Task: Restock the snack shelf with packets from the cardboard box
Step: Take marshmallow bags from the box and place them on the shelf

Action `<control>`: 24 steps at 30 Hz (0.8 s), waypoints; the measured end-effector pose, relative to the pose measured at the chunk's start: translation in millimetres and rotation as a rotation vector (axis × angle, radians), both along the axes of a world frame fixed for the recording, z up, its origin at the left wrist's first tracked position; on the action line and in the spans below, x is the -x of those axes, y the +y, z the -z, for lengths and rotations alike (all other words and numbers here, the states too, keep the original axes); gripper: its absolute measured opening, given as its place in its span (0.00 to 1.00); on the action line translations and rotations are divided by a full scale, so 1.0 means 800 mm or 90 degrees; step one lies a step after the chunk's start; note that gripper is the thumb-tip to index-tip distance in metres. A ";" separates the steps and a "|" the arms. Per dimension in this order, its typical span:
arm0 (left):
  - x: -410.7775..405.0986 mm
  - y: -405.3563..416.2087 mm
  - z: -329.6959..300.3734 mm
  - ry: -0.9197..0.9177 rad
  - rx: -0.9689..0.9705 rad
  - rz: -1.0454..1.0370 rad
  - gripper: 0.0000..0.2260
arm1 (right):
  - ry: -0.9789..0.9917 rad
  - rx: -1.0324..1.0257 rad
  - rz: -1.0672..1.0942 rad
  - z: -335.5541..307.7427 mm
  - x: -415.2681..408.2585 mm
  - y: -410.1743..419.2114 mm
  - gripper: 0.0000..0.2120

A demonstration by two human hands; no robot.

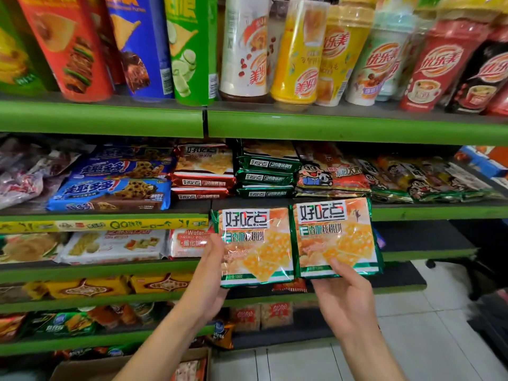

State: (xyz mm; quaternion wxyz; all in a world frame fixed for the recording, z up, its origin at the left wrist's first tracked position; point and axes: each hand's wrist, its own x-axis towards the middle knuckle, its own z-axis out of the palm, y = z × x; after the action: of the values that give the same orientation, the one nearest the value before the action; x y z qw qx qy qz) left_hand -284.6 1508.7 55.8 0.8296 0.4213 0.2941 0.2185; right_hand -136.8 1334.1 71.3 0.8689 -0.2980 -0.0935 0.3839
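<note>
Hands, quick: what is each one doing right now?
Left hand: holds the left green-edged cracker packet by its lower left edge.
Right hand: holds the right green-edged cracker packet from below.

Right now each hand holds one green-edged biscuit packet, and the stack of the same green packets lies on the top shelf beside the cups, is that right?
Not quite. The head view shows the green stack one shelf lower, beside the red packets. Otherwise yes: left hand and right hand each hold one packet.
</note>
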 end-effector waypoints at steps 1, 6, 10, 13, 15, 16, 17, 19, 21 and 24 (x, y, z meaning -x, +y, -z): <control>0.000 0.001 -0.001 0.008 0.002 -0.002 0.31 | -0.008 -0.004 -0.004 -0.001 0.000 0.000 0.14; 0.001 0.009 -0.006 0.010 -0.004 -0.029 0.25 | -0.007 0.003 -0.027 0.000 0.001 0.005 0.12; 0.000 0.011 -0.010 -0.005 0.001 -0.044 0.23 | -0.006 0.006 -0.025 0.003 0.001 0.006 0.14; -0.005 0.006 -0.011 -0.017 -0.008 -0.031 0.24 | -0.026 0.005 -0.027 0.003 0.002 0.009 0.15; -0.008 0.003 -0.014 -0.018 -0.007 -0.031 0.24 | -0.028 0.005 -0.022 0.003 0.001 0.009 0.15; -0.009 0.002 -0.015 -0.015 -0.006 -0.030 0.24 | -0.027 0.006 -0.019 0.003 0.000 0.009 0.15; -0.009 0.002 -0.016 -0.012 -0.007 -0.025 0.25 | -0.027 0.005 -0.016 0.003 -0.001 0.008 0.16; -0.009 0.002 -0.017 -0.010 -0.010 -0.014 0.26 | -0.026 -0.001 -0.010 0.003 -0.002 0.008 0.17; -0.008 0.004 -0.017 -0.007 -0.013 -0.011 0.25 | -0.019 -0.005 -0.003 0.004 -0.003 0.007 0.18; -0.005 0.006 -0.017 -0.008 -0.020 -0.012 0.23 | -0.011 -0.017 -0.007 0.005 -0.002 0.009 0.17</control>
State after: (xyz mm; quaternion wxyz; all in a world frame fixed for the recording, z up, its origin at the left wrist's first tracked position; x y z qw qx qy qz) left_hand -280.3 1513.8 69.3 0.8225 0.4302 0.2893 0.2338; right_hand -135.6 1340.9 67.4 0.8698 -0.2894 -0.1079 0.3849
